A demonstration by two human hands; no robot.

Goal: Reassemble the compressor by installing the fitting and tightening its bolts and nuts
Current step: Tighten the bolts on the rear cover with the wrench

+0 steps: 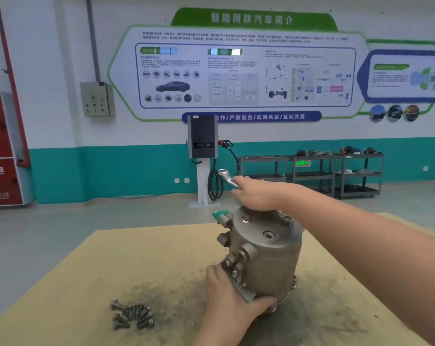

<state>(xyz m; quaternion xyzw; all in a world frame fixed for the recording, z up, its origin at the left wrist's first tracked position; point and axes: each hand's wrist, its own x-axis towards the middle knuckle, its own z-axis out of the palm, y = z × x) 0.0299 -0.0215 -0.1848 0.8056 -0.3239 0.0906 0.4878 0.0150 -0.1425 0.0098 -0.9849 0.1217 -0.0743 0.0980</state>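
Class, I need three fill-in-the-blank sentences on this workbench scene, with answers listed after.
1. The right hand holds a ____ above the compressor.
2. The left hand grips the compressor near its ____.
3. The loose bolts lie on the table to the ____ of the compressor.

Answers: wrench; base; left

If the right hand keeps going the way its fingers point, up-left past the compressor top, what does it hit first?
Probably nothing close. The right hand holds a wrench above the compressor; beyond lies open floor, with the charging post far behind, though depth is unclear.
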